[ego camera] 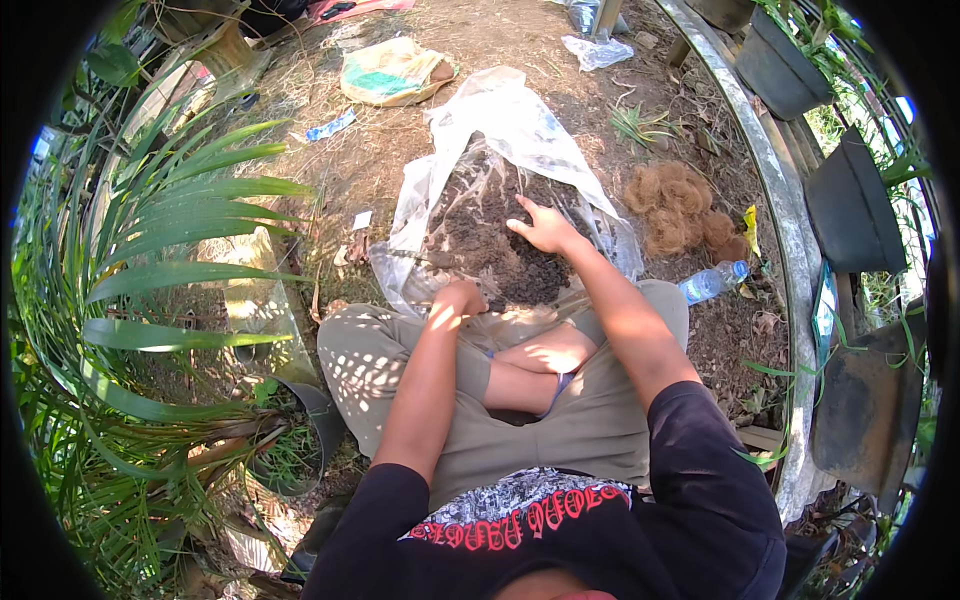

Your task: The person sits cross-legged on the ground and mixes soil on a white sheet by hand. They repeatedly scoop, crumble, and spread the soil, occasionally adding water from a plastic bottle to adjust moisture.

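Dark crumbly soil (480, 217) lies on a spread white translucent plastic sheet (510, 90) in front of my crossed legs. My right hand (546, 227) hovers over or rests on the soil's right part, thumb and index finger apart, with nothing seen in it. At the near left edge of the soil is my left hand (459, 296), lowered to the plastic. Its fingers are mostly hidden behind the back of the hand, so whether it grips anything is unclear. Brown fibre clumps (671, 206) sit on the ground right of the sheet.
A plastic bottle (712, 283) lies by my right knee. Black plant pots (851, 202) line a concrete edge (787, 225) on the right. Palm fronds (187, 281) reach in from the left. Beyond the sheet are a yellow-green sack (390, 71) and a clear plastic bag (598, 52).
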Demonstrator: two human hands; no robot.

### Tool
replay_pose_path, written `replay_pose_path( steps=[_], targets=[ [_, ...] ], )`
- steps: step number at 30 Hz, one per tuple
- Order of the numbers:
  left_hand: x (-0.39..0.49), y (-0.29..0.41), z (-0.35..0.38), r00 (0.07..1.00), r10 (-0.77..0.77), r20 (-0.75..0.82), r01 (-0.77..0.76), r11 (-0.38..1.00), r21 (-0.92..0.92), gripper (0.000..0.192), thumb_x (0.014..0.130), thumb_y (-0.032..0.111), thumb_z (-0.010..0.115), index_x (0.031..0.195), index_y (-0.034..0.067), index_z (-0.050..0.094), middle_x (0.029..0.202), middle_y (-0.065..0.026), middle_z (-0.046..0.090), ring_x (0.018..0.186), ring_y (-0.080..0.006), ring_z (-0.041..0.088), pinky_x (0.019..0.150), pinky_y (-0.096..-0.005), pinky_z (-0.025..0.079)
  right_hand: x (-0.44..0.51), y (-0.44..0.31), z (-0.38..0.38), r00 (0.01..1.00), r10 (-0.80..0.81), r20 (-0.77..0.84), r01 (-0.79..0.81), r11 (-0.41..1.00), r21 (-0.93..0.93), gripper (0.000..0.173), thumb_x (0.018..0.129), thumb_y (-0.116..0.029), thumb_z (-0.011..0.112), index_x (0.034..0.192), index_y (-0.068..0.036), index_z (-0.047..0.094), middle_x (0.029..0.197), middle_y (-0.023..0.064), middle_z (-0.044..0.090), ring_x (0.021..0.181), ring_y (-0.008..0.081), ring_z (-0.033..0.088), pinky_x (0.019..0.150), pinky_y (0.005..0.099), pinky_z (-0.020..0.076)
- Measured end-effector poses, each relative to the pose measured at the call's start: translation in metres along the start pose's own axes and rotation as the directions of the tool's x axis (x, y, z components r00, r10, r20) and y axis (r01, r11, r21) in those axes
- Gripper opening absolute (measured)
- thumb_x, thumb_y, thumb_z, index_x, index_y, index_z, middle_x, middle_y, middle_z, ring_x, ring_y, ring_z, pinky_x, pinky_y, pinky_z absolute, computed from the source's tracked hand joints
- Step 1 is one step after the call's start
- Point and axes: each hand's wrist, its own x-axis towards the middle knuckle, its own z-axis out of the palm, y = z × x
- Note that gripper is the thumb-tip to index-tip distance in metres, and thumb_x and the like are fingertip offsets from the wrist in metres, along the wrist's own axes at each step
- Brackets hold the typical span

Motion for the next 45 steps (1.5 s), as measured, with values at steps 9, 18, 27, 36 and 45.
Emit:
replay_pose_path(
  steps=[9, 18, 27, 36, 45],
  targets=[
    [-0.004, 0.017, 0.016, 0.880, 0.437, -0.185, -0.438, 0.898, 0.039, 0.052, 0.082, 0.042, 0.081, 0.120, 0.008, 0.069, 0.120, -0.0192, 0.070, 0.105, -0.0393, 0.070, 0.092, -0.0500, 0.056, -0.059, 0.030, 0.012, 0.950, 0.221, -0.220, -0.284, 0.906, -0.314, 0.050, 0.081, -0.048, 0.084, 0.124, -0.022, 0.076, 0.150, 0.0175, 0.051, 0.139, 0.0456, 0.047, 0.109, 0.0501, 0.0481],
    [-0.014, 0.036, 0.039, 0.895, 0.430, -0.120, -0.363, 0.858, 0.364, 0.036, 0.083, 0.021, 0.076, 0.118, 0.014, 0.070, 0.127, -0.0149, 0.063, 0.117, -0.0379, 0.066, 0.094, -0.0469, 0.056, -0.054, 0.057, 0.036, 0.946, 0.299, -0.123, -0.324, 0.861, -0.393, 0.031, 0.091, -0.020, 0.069, 0.119, -0.006, 0.075, 0.156, 0.0140, 0.048, 0.142, 0.0394, 0.043, 0.114, 0.0541, 0.0416],
    [-0.043, 0.032, 0.036, 0.793, 0.541, -0.280, -0.475, 0.837, 0.274, 0.019, 0.081, 0.012, 0.070, 0.099, 0.012, 0.076, 0.121, -0.0101, 0.066, 0.116, -0.0340, 0.065, 0.092, -0.0451, 0.056, -0.047, 0.094, 0.033, 0.874, 0.291, -0.389, -0.235, 0.954, 0.186, 0.021, 0.087, -0.024, 0.078, 0.099, -0.007, 0.075, 0.109, 0.0161, 0.071, 0.111, 0.0355, 0.064, 0.098, 0.0462, 0.0501],
    [-0.041, 0.034, 0.038, 0.830, 0.473, -0.295, -0.437, 0.881, 0.180, 0.025, 0.077, 0.014, 0.071, 0.102, 0.009, 0.073, 0.120, -0.0122, 0.064, 0.117, -0.0345, 0.063, 0.094, -0.0458, 0.054, -0.043, 0.057, 0.043, 0.878, 0.272, -0.393, -0.226, 0.961, 0.160, 0.019, 0.085, -0.028, 0.079, 0.094, -0.012, 0.073, 0.107, 0.0135, 0.075, 0.108, 0.0353, 0.069, 0.098, 0.0535, 0.0498],
    [-0.018, 0.017, 0.039, 0.720, 0.233, -0.653, -0.147, 0.972, 0.184, 0.034, 0.085, 0.014, 0.070, 0.119, 0.006, 0.071, 0.135, -0.0137, 0.060, 0.126, -0.0374, 0.057, 0.102, -0.0484, 0.053, -0.048, 0.050, 0.048, 0.937, 0.211, -0.277, -0.245, 0.965, -0.092, 0.012, 0.083, -0.028, 0.081, 0.090, -0.018, 0.076, 0.122, 0.0024, 0.069, 0.134, 0.0360, 0.050, 0.116, 0.0736, 0.0234]
  ],
)
